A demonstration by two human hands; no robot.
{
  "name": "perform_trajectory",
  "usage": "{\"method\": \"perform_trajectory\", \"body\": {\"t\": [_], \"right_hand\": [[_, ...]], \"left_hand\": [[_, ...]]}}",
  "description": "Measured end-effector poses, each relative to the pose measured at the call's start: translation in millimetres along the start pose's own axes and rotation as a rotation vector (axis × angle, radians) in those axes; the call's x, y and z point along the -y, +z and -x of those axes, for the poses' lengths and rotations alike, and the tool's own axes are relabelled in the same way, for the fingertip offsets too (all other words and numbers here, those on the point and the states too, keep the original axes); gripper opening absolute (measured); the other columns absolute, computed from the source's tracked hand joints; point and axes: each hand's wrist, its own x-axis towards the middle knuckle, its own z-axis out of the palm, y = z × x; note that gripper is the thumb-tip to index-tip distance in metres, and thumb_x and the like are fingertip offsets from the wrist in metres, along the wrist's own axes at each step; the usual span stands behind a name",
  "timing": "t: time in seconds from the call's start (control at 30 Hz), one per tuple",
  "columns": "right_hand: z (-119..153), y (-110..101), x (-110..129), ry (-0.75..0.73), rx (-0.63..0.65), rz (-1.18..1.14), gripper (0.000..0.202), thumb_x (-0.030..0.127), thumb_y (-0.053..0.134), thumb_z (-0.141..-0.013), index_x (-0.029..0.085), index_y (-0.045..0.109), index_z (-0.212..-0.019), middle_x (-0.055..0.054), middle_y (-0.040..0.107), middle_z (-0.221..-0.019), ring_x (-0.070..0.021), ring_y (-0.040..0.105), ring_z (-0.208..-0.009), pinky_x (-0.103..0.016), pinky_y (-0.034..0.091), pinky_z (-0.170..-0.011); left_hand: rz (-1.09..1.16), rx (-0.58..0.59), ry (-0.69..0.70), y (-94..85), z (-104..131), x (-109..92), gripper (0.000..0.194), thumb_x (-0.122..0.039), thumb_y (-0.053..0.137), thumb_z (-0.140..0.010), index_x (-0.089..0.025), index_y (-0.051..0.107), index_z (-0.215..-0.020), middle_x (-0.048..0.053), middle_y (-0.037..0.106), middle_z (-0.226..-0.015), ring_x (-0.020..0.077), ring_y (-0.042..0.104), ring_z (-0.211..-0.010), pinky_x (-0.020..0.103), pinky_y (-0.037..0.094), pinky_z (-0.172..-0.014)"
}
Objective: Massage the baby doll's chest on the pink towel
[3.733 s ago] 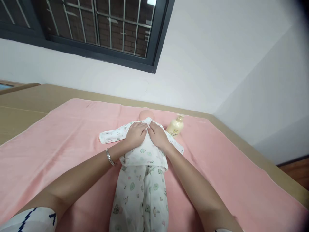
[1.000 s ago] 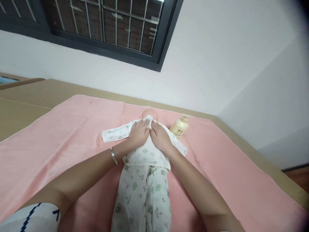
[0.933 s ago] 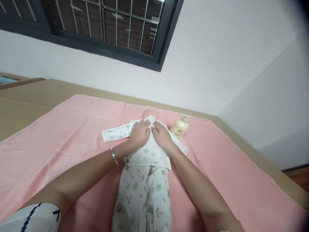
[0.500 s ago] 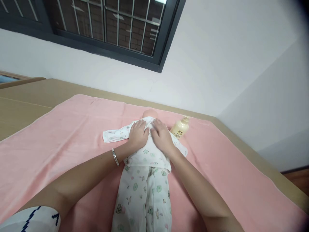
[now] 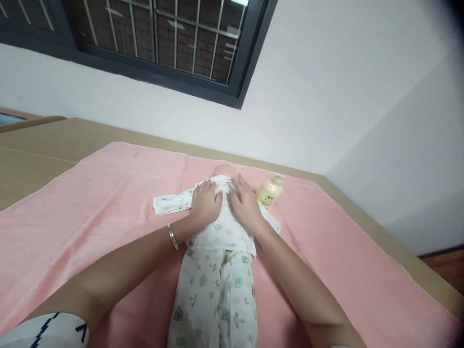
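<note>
A baby doll (image 5: 224, 237) in a white printed top and trousers lies along the middle of a pink blanket (image 5: 119, 188), with the rounded top of its head (image 5: 224, 170) at the far end. My left hand (image 5: 206, 203) rests flat on the left side of its chest, fingers stretched out. On the right side of the chest lies my right hand (image 5: 245, 200), fingers extended and thumb apart. Both palms face down on the cloth, hiding part of the top. One sleeve (image 5: 170, 204) spreads out to the left; the other shows partly beside my right wrist.
A pale yellow pump bottle (image 5: 270, 192) stands on the blanket just right of my right hand, by the doll's sleeve. The blanket covers a wooden surface (image 5: 47, 145) against a white wall (image 5: 290, 111). A dark-framed barred window (image 5: 181, 43) is above.
My right hand has slid slightly outward from the middle of the chest, leaving a wider gap between the hands. My left hand stays nearly in place.
</note>
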Motion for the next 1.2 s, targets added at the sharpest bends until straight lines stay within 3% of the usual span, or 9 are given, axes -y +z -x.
{"method": "perform_trajectory", "body": {"t": [0.1, 0.27, 0.6, 0.73, 0.87, 0.97, 1.07, 1.13, 1.2], "right_hand": [[1, 0, -1, 0.004, -0.032, 0.035, 0.055, 0.033, 0.040, -0.096, 0.011, 0.046, -0.147, -0.015, 0.028, -0.160, -0.0278, 0.025, -0.149, -0.049, 0.023, -0.121], [0, 5, -3, -0.038, 0.214, 0.154, 0.055, 0.037, 0.030, -0.102, 0.011, 0.043, -0.148, -0.016, 0.032, -0.158, -0.0278, 0.026, -0.149, -0.050, 0.019, -0.122], [3, -9, 11, 0.007, 0.351, 0.277, 0.057, 0.037, 0.023, -0.105, 0.008, 0.032, -0.153, -0.017, 0.024, -0.161, -0.0294, 0.021, -0.150, -0.050, 0.020, -0.121], [10, -42, 25, -0.037, 0.470, 0.333, 0.058, 0.038, 0.036, -0.102, 0.011, 0.033, -0.154, -0.018, 0.027, -0.159, -0.0334, 0.029, -0.147, -0.050, 0.026, -0.118], [22, -98, 35, 0.005, 0.648, 0.280, 0.065, 0.046, 0.046, -0.097, 0.018, 0.035, -0.154, -0.014, 0.035, -0.157, -0.0348, 0.035, -0.144, -0.049, 0.037, -0.112], [24, -130, 28, 0.117, 0.493, 0.262, 0.069, 0.048, 0.040, -0.097, 0.017, 0.027, -0.157, -0.012, 0.025, -0.161, -0.0316, 0.025, -0.149, -0.048, 0.032, -0.117], [14, -140, 5, 0.211, 0.206, 0.256, 0.066, 0.039, 0.035, -0.099, 0.011, 0.021, -0.157, -0.014, 0.023, -0.162, -0.0282, 0.022, -0.150, -0.046, 0.029, -0.119], [4, -136, -14, 0.261, 0.061, 0.273, 0.064, 0.030, 0.032, -0.098, 0.005, 0.019, -0.156, -0.018, 0.023, -0.161, -0.0274, 0.020, -0.151, -0.045, 0.027, -0.120], [-5, -129, -29, 0.264, 0.038, 0.318, 0.060, 0.022, 0.031, -0.097, 0.000, 0.024, -0.152, -0.021, 0.026, -0.159, -0.0269, 0.022, -0.150, -0.044, 0.027, -0.120]], "left_hand": [[-0.023, -0.007, -0.012, -1.5, 0, -2, 0.050, -0.035, 0.037, -0.097, -0.010, 0.052, -0.137, 0.017, 0.052, -0.146, 0.0306, 0.042, -0.141, 0.050, 0.029, -0.118], [-0.021, 0.006, -0.031, -2.7, 0, -3, 0.049, -0.034, 0.038, -0.096, -0.012, 0.052, -0.137, 0.017, 0.052, -0.146, 0.0297, 0.043, -0.140, 0.048, 0.027, -0.120], [0.076, 0.086, -0.048, -8.2, -3, -6, 0.049, -0.034, 0.038, -0.096, -0.012, 0.053, -0.137, 0.018, 0.046, -0.151, 0.0319, 0.034, -0.146, 0.055, 0.017, -0.122], [0.347, 0.092, -0.024, -21.7, -9, -25, 0.044, -0.038, 0.039, -0.096, -0.017, 0.061, -0.129, 0.014, 0.045, -0.153, 0.0302, 0.028, -0.149, 0.055, 0.009, -0.123], [0.912, 0.130, 0.003, -32.1, -18, -64, 0.037, -0.036, 0.048, -0.091, -0.020, 0.067, -0.118, 0.009, 0.054, -0.146, 0.0233, 0.036, -0.145, 0.040, 0.020, -0.123], [1.410, 0.365, -0.232, -32.3, -30, -95, 0.041, -0.042, 0.043, -0.093, -0.017, 0.067, -0.115, 0.012, 0.058, -0.140, 0.0237, 0.047, -0.138, 0.038, 0.032, -0.119], [1.726, 0.642, -0.485, -27.3, -46, -119, 0.062, -0.055, 0.032, -0.095, -0.010, 0.058, -0.129, 0.020, 0.054, -0.143, 0.0263, 0.052, -0.134, 0.038, 0.045, -0.109], [1.830, 0.666, -0.539, -22.3, -57, -130, 0.068, -0.056, 0.031, -0.096, -0.009, 0.047, -0.141, 0.020, 0.046, -0.150, 0.0242, 0.048, -0.138, 0.033, 0.048, -0.105], [1.892, 0.624, -0.579, -16.9, -66, -137, 0.071, -0.056, 0.030, -0.096, -0.010, 0.034, -0.151, 0.017, 0.036, -0.158, 0.0208, 0.040, -0.144, 0.029, 0.049, -0.103]]}}
